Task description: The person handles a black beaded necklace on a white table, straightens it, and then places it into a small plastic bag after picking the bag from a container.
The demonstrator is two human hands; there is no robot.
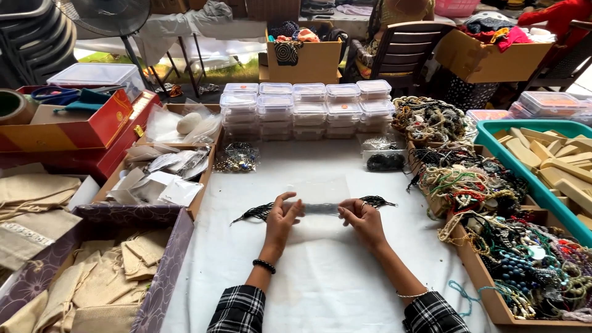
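White cloth table point(320, 277), bead boxes all round. Left hand point(280, 219) and right hand point(364, 219) fingers pinch clear sleeve point(320, 208) around black bead strand point(256, 213); ends trail past fingertips. Best kept taut, level.

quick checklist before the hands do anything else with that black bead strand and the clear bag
1. Both hands on the work: left hand and right hand each pinch the clear plastic bag at its ends: ok.
2. Black bead strand fully inside the bag: its ends stick out left and right past the hands: not ok.
3. Bag lying flat on the white tablecloth: ok.
4. Bag mouth open or sealed: cannot tell.
5. Space around the hands: the tray of mixed bead necklaces and the box of cloth pouches sit apart from them: ok.
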